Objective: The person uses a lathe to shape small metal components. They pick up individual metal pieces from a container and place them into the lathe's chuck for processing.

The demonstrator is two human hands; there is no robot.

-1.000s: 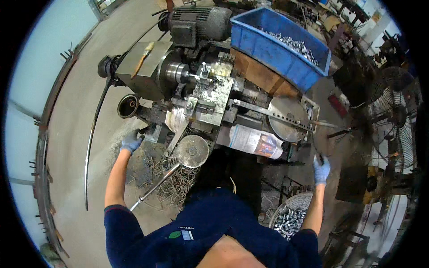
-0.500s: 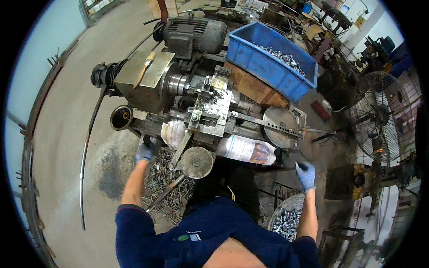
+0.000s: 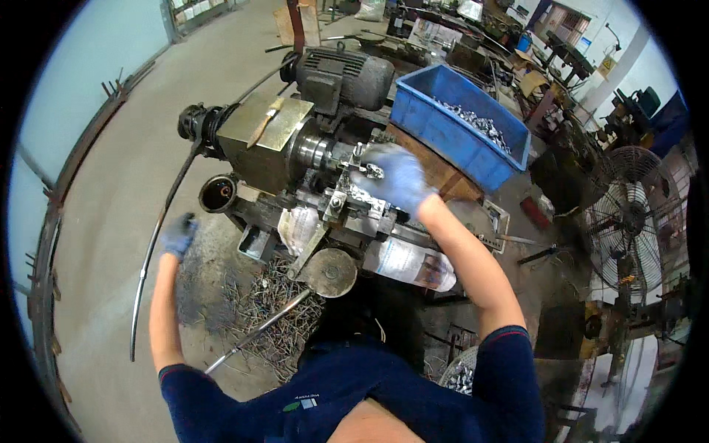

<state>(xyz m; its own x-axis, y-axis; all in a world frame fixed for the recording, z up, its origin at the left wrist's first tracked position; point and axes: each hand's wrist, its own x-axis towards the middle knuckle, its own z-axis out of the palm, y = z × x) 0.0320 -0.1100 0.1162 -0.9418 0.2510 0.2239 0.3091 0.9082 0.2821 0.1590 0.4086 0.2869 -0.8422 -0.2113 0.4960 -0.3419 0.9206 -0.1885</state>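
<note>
My right hand [image 3: 402, 177], in a blue work glove, is over the metal cross slide of a lathe-like machine, beside the shiny chuck [image 3: 316, 152]. Motion blurs its fingers and hides what they touch. My left hand [image 3: 178, 236], gloved with dark fingertips, hangs left of the machine, close to a long metal rod [image 3: 145, 272]; whether it holds anything is unclear. A brush [image 3: 264, 127] lies on the machine's headstock [image 3: 284, 122]. Below the slide, a round-ended lever [image 3: 330, 273] projects toward me.
A blue bin [image 3: 450, 122] of small metal parts stands behind the slide. Metal scrap [image 3: 273, 314] covers the floor beneath. At the lower right is a basket of shiny parts [image 3: 461, 378]. A large fan [image 3: 631, 214] stands at the right, and a motor [image 3: 343, 77] sits at the back.
My right hand has come from the lower right up onto the slide. My left hand has moved left, away from the small tray under the machine. The view has shifted slightly.
</note>
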